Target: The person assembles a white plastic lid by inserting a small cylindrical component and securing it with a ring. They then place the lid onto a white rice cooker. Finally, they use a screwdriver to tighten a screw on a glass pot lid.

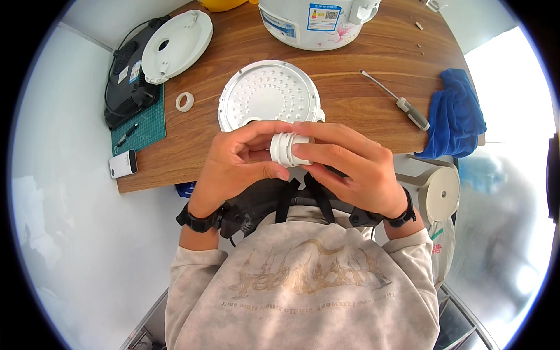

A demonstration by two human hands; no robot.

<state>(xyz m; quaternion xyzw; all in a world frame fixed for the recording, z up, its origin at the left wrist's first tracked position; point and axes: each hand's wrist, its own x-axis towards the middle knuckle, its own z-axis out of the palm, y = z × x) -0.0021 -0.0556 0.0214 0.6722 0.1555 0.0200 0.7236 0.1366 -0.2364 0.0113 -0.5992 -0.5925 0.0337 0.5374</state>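
Observation:
A short white plastic cylinder with stepped, ring-like edges, like a valve cap, is held just in front of the table's near edge. My left hand grips its left end, thumb below and fingers curled behind. From the other side, my right hand closes on it with the fingertips over its top and right end. Directly beyond my hands lies a round lid with a dimpled metal inner plate, its near rim partly hidden by my fingers. A small white ring rests to the left of it.
A white rice cooker body stands at the back. Far left, a white lid cover leans on a black appliance over a green mat. Also there are a pen and white power bank. Rightward lie a screwdriver and blue cloth.

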